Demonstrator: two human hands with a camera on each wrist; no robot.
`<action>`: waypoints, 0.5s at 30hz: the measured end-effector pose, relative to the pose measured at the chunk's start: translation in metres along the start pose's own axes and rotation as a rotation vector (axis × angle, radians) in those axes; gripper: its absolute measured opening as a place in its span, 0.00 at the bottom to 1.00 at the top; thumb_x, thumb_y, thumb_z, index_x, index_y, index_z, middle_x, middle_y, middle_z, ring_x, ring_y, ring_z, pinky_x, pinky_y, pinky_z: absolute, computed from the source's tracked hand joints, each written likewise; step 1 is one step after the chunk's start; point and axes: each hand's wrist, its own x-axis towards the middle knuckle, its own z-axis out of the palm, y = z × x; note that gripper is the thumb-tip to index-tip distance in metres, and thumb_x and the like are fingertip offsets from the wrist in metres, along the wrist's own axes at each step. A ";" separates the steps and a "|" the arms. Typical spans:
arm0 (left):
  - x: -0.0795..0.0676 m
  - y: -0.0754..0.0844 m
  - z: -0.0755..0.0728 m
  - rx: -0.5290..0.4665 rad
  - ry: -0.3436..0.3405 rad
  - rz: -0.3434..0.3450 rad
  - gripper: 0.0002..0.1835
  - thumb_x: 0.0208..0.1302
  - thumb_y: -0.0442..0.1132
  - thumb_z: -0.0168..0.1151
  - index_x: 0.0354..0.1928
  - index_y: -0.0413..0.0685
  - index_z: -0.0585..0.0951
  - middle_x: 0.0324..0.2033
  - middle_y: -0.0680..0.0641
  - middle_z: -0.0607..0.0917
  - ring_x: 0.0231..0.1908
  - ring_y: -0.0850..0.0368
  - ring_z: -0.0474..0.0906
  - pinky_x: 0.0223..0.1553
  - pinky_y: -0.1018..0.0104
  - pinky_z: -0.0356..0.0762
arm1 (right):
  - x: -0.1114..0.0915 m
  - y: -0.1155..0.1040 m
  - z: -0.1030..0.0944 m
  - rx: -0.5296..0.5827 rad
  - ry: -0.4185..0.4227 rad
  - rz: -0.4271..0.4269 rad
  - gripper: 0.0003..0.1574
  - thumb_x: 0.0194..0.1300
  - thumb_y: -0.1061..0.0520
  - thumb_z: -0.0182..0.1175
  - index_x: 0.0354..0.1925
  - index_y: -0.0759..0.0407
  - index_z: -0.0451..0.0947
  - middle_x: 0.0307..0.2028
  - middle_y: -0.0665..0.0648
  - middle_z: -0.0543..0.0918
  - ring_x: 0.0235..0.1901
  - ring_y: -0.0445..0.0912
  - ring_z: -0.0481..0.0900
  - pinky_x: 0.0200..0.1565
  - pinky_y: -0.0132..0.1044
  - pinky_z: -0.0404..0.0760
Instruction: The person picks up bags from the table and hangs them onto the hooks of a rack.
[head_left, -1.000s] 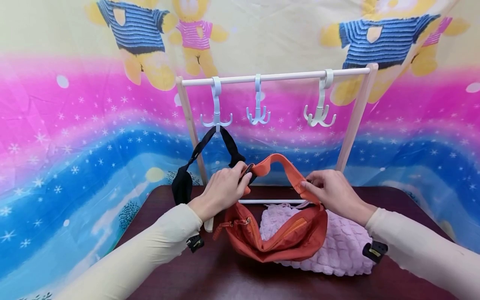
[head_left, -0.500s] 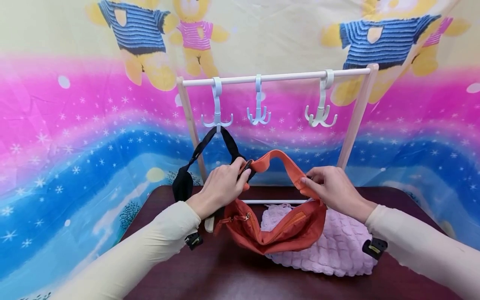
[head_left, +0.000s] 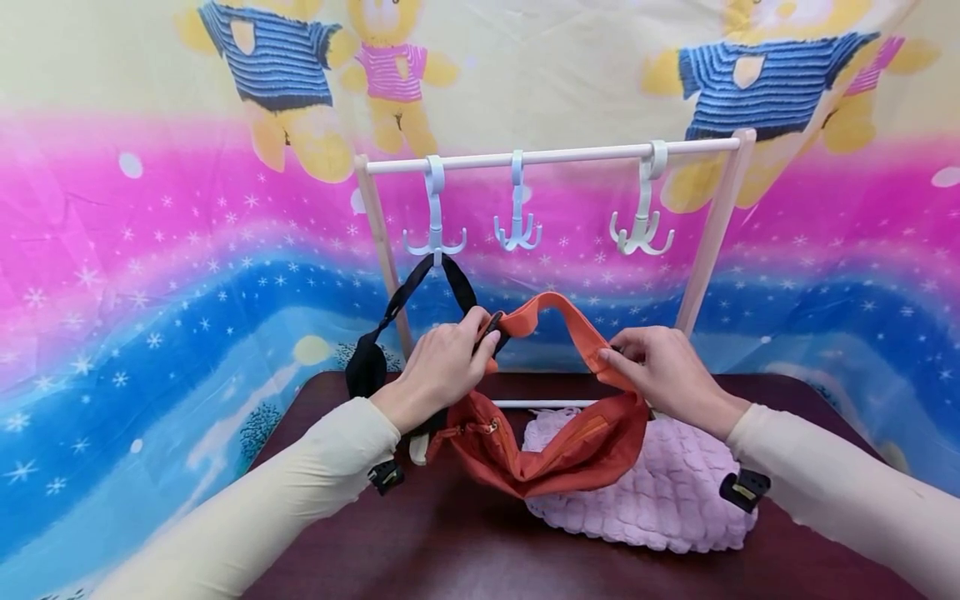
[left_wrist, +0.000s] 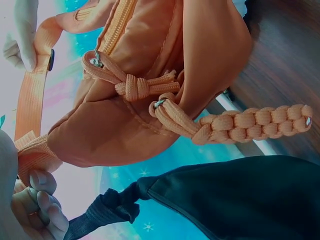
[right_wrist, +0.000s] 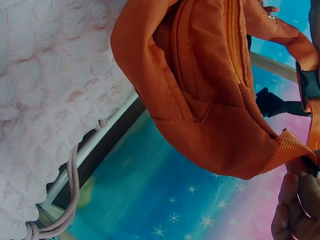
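An orange-red waist bag (head_left: 547,454) hangs by its strap between both hands, above the table. My left hand (head_left: 444,358) pinches the strap beside its dark buckle (head_left: 492,333). On the other side my right hand (head_left: 667,371) pinches the orange strap (head_left: 573,321), which arches up between the hands. In the left wrist view a braided zipper pull (left_wrist: 250,125) dangles from the bag. Behind my left hand a black bag (head_left: 366,367) hangs by its strap from the leftmost hook (head_left: 435,237).
A wooden rack with a white bar (head_left: 577,154) stands on the dark red table (head_left: 480,550). A middle hook (head_left: 517,225) and a right hook (head_left: 641,225) hang from the bar. The pink quilted bag (head_left: 675,500) lies on the table at the right, partly behind the orange-red bag.
Both hands have risen slightly, and the waist bag has lifted a little with them, showing more of the pink bag. The grip on the strap stays the same.
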 end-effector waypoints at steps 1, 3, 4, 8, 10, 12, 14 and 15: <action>0.000 0.000 0.000 0.001 0.001 0.000 0.11 0.78 0.47 0.53 0.49 0.47 0.74 0.18 0.53 0.77 0.16 0.61 0.70 0.22 0.67 0.68 | 0.000 0.000 0.000 0.000 0.001 0.000 0.06 0.67 0.58 0.68 0.39 0.60 0.86 0.24 0.53 0.87 0.19 0.39 0.78 0.19 0.33 0.73; 0.001 0.001 0.000 0.001 0.003 0.002 0.10 0.78 0.47 0.53 0.48 0.47 0.74 0.18 0.53 0.77 0.16 0.61 0.70 0.22 0.67 0.68 | 0.001 -0.001 0.000 -0.002 0.002 0.000 0.06 0.67 0.57 0.67 0.39 0.60 0.86 0.24 0.53 0.87 0.19 0.39 0.78 0.19 0.33 0.73; 0.001 0.001 0.000 0.000 0.005 0.004 0.10 0.78 0.47 0.53 0.48 0.47 0.74 0.18 0.53 0.77 0.16 0.61 0.70 0.21 0.67 0.67 | 0.001 -0.001 0.000 -0.002 0.003 0.001 0.06 0.67 0.57 0.67 0.39 0.60 0.86 0.24 0.53 0.87 0.19 0.39 0.78 0.19 0.33 0.73; 0.002 0.003 0.000 -0.008 0.014 0.009 0.10 0.78 0.47 0.53 0.48 0.48 0.74 0.18 0.54 0.77 0.15 0.61 0.69 0.20 0.67 0.66 | 0.003 -0.002 -0.002 -0.006 0.016 -0.008 0.07 0.67 0.57 0.67 0.39 0.60 0.87 0.24 0.53 0.87 0.20 0.39 0.78 0.20 0.33 0.73; 0.003 0.003 -0.001 -0.014 0.021 0.010 0.10 0.78 0.47 0.53 0.48 0.48 0.74 0.19 0.54 0.78 0.15 0.61 0.69 0.20 0.67 0.66 | 0.004 -0.003 -0.003 -0.004 0.023 -0.012 0.07 0.67 0.57 0.67 0.39 0.60 0.87 0.24 0.54 0.87 0.20 0.40 0.78 0.20 0.33 0.74; 0.004 0.004 -0.002 -0.015 0.027 0.013 0.11 0.78 0.47 0.52 0.48 0.48 0.73 0.19 0.54 0.78 0.15 0.61 0.69 0.20 0.67 0.66 | 0.006 -0.004 -0.004 -0.003 0.029 -0.013 0.07 0.67 0.56 0.68 0.39 0.60 0.87 0.25 0.54 0.87 0.20 0.40 0.79 0.20 0.33 0.75; 0.004 0.004 -0.003 -0.016 0.031 0.012 0.11 0.78 0.47 0.52 0.48 0.48 0.73 0.19 0.54 0.78 0.15 0.61 0.69 0.20 0.67 0.66 | 0.007 -0.005 -0.006 -0.003 0.036 -0.011 0.08 0.67 0.56 0.68 0.39 0.60 0.87 0.26 0.55 0.87 0.21 0.41 0.79 0.20 0.33 0.75; 0.005 0.004 -0.003 -0.015 0.034 0.012 0.11 0.78 0.48 0.52 0.48 0.49 0.73 0.19 0.54 0.79 0.15 0.61 0.69 0.20 0.67 0.66 | 0.007 -0.006 -0.007 -0.001 0.038 -0.008 0.08 0.67 0.56 0.68 0.39 0.60 0.87 0.26 0.56 0.88 0.21 0.41 0.79 0.20 0.33 0.75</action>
